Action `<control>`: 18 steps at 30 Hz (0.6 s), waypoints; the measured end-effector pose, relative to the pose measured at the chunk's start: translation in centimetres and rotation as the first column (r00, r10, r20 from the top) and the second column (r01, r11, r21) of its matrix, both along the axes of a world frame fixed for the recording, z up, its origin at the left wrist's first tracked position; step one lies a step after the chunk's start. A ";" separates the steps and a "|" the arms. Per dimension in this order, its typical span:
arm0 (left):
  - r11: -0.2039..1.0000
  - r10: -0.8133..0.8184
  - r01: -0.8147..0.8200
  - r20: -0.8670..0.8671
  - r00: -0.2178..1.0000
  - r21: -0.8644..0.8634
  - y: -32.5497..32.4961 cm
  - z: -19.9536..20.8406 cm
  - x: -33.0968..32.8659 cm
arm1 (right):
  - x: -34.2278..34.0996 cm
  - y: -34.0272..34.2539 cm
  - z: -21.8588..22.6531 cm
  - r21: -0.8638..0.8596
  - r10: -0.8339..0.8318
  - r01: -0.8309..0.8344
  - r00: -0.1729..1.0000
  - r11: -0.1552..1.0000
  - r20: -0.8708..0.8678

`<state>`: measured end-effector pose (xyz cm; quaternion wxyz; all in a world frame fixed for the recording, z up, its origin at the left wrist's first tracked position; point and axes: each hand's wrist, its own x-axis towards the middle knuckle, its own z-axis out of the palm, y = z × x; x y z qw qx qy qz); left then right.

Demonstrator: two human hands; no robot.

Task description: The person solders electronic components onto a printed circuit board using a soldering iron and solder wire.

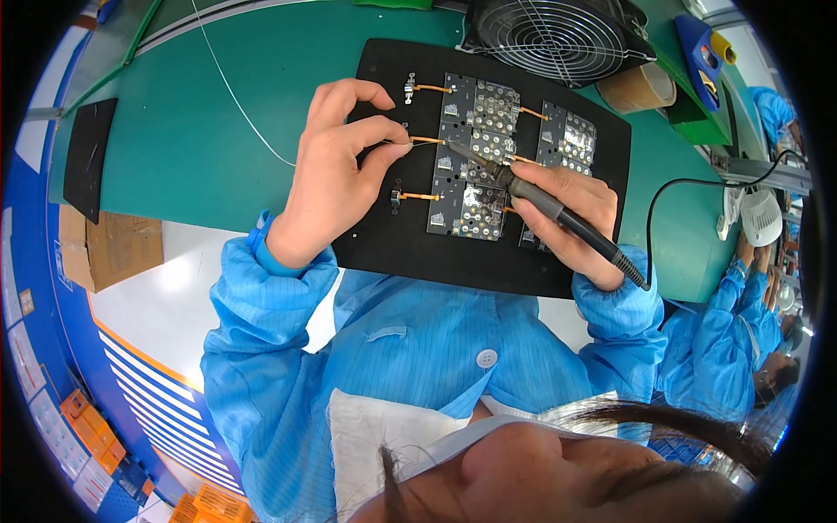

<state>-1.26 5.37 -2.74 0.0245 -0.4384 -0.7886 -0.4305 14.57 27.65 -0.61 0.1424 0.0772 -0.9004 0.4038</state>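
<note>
Head view: we see a black mat [418, 253] lying on the green tabletop [200, 148] in the upper middle of the frame, with dark circuit boards [475, 161] laid out on it. Our left hand [336, 170] rests on the mat's left part, thumb and forefinger pinched narrowly on a thin solder wire [235, 96] that trails away to the upper left across the tabletop. Its fingertips sit just beside a short orange lead [427, 139] at the left edge of the boards. Our right hand [571, 213] is closed around the dark handle of a soldering iron [532, 196], held like a pen; the iron's tip points up and left and meets the boards near that orange lead, at the centre of the frame. A black cord [663, 209] runs from the iron's rear toward the right. A round fan grille [549, 35] stands beyond the mat at the top, with a tape roll [641, 87] to its right.
</note>
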 end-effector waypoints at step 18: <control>0.996 -0.042 0.023 0.227 0.973 0.085 2.6 -3.3 0.0 | 0.0 0.1 0.1 0.003 0.006 -0.006 1.000 1.000 0.031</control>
